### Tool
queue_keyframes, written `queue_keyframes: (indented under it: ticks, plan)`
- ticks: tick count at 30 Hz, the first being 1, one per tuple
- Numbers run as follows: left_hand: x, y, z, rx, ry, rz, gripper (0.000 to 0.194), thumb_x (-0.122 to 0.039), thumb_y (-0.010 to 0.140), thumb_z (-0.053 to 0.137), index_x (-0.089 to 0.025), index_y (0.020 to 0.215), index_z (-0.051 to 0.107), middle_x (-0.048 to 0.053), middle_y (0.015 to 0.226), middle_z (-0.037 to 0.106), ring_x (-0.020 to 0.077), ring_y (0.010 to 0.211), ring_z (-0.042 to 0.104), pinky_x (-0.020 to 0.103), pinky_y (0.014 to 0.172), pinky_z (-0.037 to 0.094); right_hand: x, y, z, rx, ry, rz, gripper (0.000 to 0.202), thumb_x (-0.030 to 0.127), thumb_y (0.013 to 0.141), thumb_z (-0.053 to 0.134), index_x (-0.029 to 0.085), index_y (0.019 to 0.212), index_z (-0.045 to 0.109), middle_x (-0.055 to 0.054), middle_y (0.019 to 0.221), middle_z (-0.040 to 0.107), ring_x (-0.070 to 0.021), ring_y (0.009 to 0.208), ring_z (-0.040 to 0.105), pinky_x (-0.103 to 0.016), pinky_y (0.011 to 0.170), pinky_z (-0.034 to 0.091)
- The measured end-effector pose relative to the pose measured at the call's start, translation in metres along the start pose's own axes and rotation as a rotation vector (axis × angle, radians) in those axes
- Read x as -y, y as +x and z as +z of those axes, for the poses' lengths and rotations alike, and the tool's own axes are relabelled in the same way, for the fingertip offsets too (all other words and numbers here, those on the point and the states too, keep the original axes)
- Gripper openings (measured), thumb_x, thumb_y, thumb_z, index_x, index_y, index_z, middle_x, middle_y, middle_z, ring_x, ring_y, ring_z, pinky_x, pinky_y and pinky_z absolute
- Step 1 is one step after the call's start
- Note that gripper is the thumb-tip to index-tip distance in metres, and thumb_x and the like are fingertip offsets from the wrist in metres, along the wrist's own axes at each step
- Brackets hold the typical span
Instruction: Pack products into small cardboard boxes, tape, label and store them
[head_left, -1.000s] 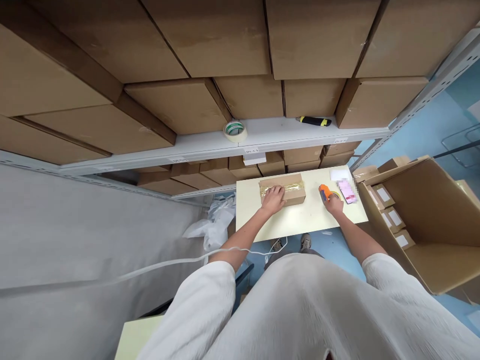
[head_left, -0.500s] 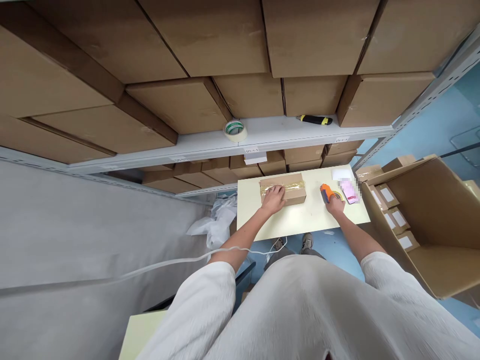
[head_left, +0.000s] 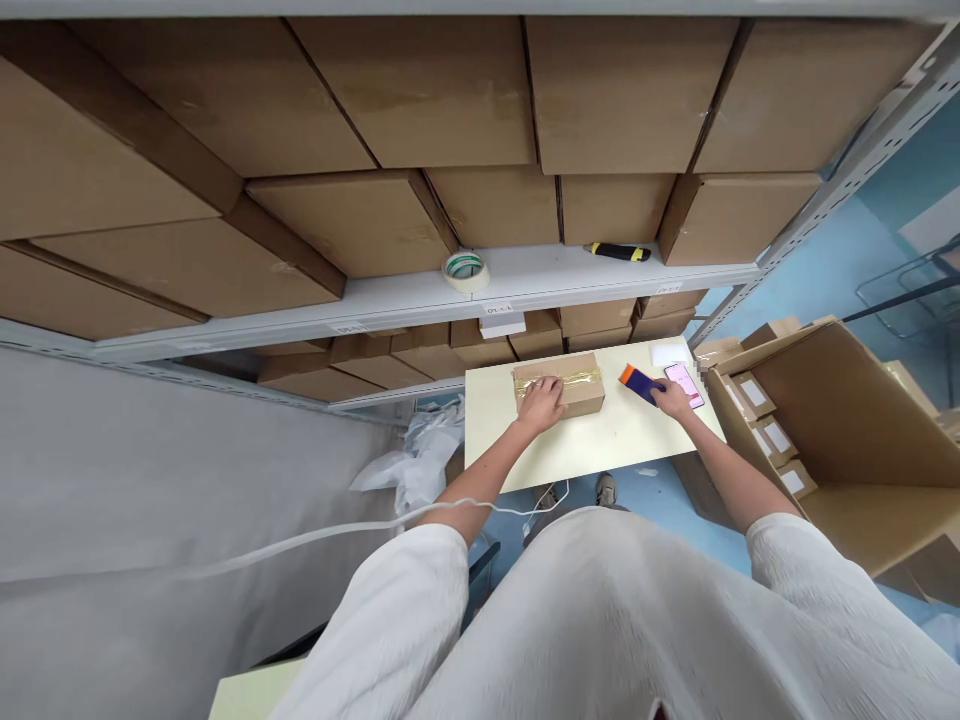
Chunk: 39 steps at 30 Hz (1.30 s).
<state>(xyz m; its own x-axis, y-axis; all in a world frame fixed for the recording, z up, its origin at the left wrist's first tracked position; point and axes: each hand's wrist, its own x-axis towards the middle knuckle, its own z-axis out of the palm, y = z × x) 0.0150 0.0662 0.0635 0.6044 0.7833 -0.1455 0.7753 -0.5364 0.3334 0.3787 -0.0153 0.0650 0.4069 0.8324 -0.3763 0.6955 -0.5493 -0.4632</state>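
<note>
A small cardboard box (head_left: pixel 583 398) with yellowish tape along its top lies on the pale yellow table (head_left: pixel 555 458). On the left part of its top rests my left hand (head_left: pixel 541 403), fingers spread over the tape, gripping nothing. My right hand (head_left: pixel 672 398) is closed on the orange and dark blue tape dispenser (head_left: pixel 639 384), right of the box and apart from it. Beside that hand, a phone (head_left: pixel 685 384) with a lit pink screen lies on the table, near a white item (head_left: pixel 669 354) at the back edge.
Shelves (head_left: pixel 540 270) packed with cartons stand ahead, holding a tape roll (head_left: pixel 466 272) and a yellow-black cutter (head_left: pixel 619 252). A large open carton (head_left: pixel 862 430) with small labelled boxes is at the right. A white cable (head_left: pixel 322 535) crosses my left arm; plastic bags (head_left: pixel 420 470) lie left of the table.
The tape dispenser has turned in my right hand, and its dark blue side now shows. My left hand stays on the box. The view has shifted slightly.
</note>
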Motion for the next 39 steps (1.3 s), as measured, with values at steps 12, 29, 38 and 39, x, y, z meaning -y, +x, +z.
queue_keyframes:
  ticks: [12, 29, 38, 39]
  plan:
    - [0.021, -0.009, -0.002, -0.084, -0.193, 0.049, 0.057, -0.022, 0.098, 0.054, -0.02, 0.155, 0.058, 0.012, 0.161, 0.06, 0.0308, 0.154, 0.05, 0.051, 0.129, 0.037, 0.128, 0.021, -0.034, 0.385, 0.431, -0.445, 0.034, 0.04, 0.08, 0.074, 0.023, 0.108, 0.082, -0.006, 0.105, 0.081, -0.0275, 0.105, 0.069, -0.038, 0.097, 0.055]
    - [0.042, -0.036, -0.006, -0.148, -0.216, -0.038, 0.061, -0.011, 0.093, 0.057, -0.025, 0.153, 0.064, 0.011, 0.156, 0.066, 0.0298, 0.154, 0.053, 0.053, 0.129, 0.04, 0.183, 0.014, -0.009, 0.388, 0.03, -0.766, 0.022, 0.033, 0.084, 0.062, 0.026, 0.104, 0.058, -0.002, 0.107, 0.068, -0.0197, 0.09, 0.058, -0.032, 0.082, 0.048]
    - [0.046, -0.038, -0.004, -0.157, -0.217, -0.012, 0.059, -0.012, 0.095, 0.054, -0.024, 0.152, 0.064, 0.01, 0.159, 0.063, 0.0275, 0.156, 0.051, 0.052, 0.13, 0.039, 0.189, 0.009, -0.013, 0.247, -0.264, -0.823, 0.045, 0.041, 0.071, 0.085, 0.028, 0.093, 0.047, 0.0, 0.089, 0.065, -0.019, 0.077, 0.052, -0.028, 0.069, 0.033]
    - [0.047, -0.037, -0.004, -0.16, -0.215, -0.012, 0.059, -0.012, 0.094, 0.055, -0.024, 0.151, 0.064, 0.01, 0.159, 0.063, 0.0274, 0.155, 0.051, 0.052, 0.129, 0.04, 0.189, 0.011, -0.013, 0.245, -0.247, -0.821, 0.045, 0.041, 0.072, 0.084, 0.028, 0.093, 0.046, 0.001, 0.088, 0.064, -0.0186, 0.076, 0.051, -0.028, 0.068, 0.033]
